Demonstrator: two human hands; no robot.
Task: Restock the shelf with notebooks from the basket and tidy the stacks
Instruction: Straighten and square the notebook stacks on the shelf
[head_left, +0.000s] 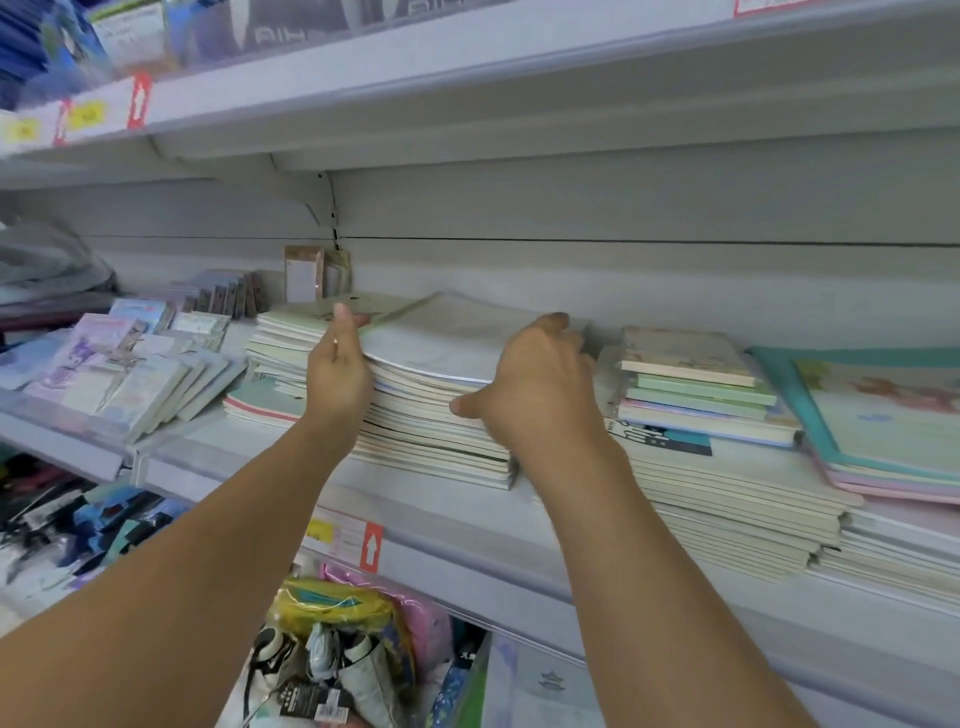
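Behind the hands (535, 384), the notebook stack's (436, 415) far edge hides

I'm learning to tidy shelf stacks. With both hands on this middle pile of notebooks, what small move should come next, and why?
Probably press the left hand and right hand inward to square the tall middle stack of pale notebooks: its top glossy white notebook lies skewed, and lower edges step out unevenly.

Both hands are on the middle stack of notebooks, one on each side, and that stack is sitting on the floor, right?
Not the floor. In the head view the left hand and right hand are on either side of the middle stack, and it sits on the shelf.
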